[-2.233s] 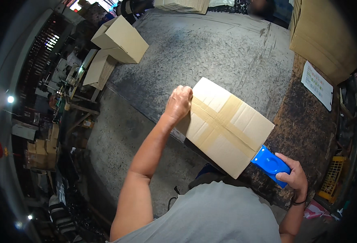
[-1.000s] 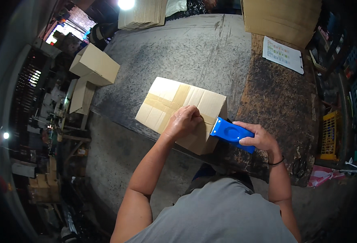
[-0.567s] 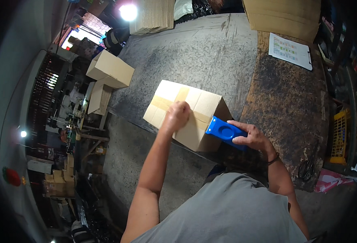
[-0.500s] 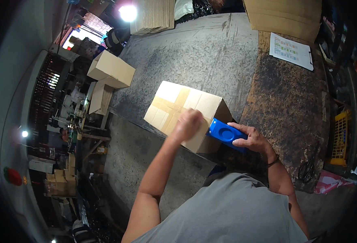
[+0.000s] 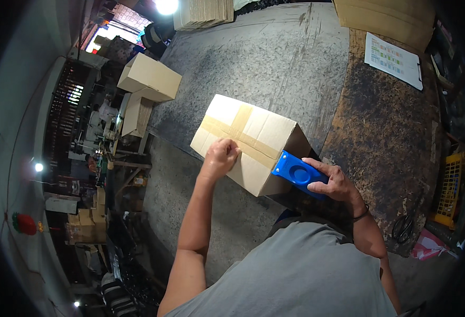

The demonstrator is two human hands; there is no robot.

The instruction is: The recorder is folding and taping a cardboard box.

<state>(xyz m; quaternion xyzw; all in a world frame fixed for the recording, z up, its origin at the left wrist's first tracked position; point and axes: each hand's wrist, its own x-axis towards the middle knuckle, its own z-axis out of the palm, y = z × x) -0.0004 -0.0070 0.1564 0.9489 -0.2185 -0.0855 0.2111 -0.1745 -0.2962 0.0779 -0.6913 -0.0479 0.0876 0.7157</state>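
A closed cardboard box (image 5: 261,124) sits at the near edge of the worktable, with strips of tan tape (image 5: 241,119) crossing on its top. My left hand (image 5: 222,157) is curled closed over the box's near left edge. Whether anything is inside its fingers is hidden. At the box's right end, my right hand (image 5: 337,182) grips a blue tape dispenser (image 5: 300,174), thumb below and fingers above. The dispenser's front end meets the box's top right edge, where the long tape strip ends.
Open cardboard boxes (image 5: 156,76) stand at the table's left corner. Flat cardboard (image 5: 203,13) is stacked at the back. A clipboard with a printed sheet (image 5: 393,59) lies on the brown board (image 5: 380,127). A yellow crate (image 5: 448,190) is at the right, near a dark coiled cord (image 5: 402,228).
My left hand has moved left, away from the dispenser, to the box's near left edge, uncovering the long tape strip. My right hand still holds the dispenser against the box. The view has shifted slightly.
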